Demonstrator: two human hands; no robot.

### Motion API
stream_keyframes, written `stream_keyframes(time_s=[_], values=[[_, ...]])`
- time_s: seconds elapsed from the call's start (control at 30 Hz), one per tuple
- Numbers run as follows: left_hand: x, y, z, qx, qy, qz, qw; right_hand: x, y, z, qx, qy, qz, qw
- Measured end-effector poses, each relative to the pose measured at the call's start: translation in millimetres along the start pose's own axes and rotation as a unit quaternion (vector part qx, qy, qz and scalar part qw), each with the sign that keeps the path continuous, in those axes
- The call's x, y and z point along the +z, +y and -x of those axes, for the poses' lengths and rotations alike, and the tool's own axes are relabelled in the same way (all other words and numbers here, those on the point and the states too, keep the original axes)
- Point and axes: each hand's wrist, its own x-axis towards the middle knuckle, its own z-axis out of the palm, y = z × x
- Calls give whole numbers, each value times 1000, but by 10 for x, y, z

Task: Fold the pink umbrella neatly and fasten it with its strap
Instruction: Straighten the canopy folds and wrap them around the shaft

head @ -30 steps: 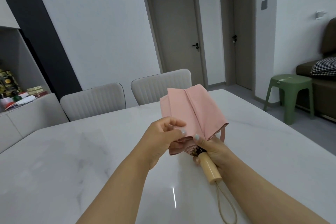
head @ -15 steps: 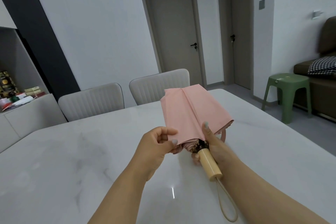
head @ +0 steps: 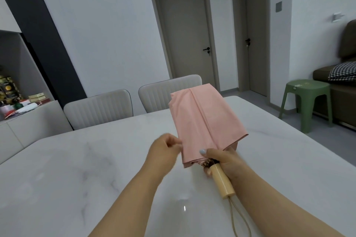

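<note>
Left hand (head: 163, 152) is curled up with the fingertips pinching the left edge of the pink umbrella (head: 206, 121) canopy — it's a bit motion-blurred so I can't make out exactly how much fabric it's got. Right hand (head: 225, 161) is wrapped around the umbrella right where the canopy meets the wooden handle (head: 222, 183), thumb laid across the bottom of the fabric.

The umbrella itself is held up over the middle of the white marble tabletop (head: 77, 169), not resting on it as far as I can tell. The canopy is collapsed and fans out away from the person, one long crease running down it, folds loose. The handle points back toward the near edge, and a beige wrist cord (head: 237, 219) hangs off its end in a loop. Can't pick out the fastening strap in this view.

Going left to right around the room: a grey sideboard (head: 28, 121) with boxes and clutter on top at far left, two pale padded chairs (head: 98, 107) tucked in at the far side of the tabletop, a closed grey door (head: 185, 31) behind them, then a green plastic stool (head: 306, 100) and the end of a brown sofa (head: 342, 92) with a checkered cushion on the right.
</note>
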Motion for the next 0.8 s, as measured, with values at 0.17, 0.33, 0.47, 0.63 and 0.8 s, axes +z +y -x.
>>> stream_keyframes(time_s=[0.17,0.33,0.47,0.63,0.8], values=[[-238,564,-311,72,162,-5,984,17,13,16,-9,-7,30,999],[-216,799,-689,56,167,-81,981,17,20,44,-11,-35,57,998],[-222,702,-888,23,167,27,985,9,17,46,-29,-59,30,997],[-237,557,-961,-41,150,82,984,9,34,33,-28,-66,23,997],[-98,735,-588,68,322,-94,940,28,79,10,-29,-41,80,996]])
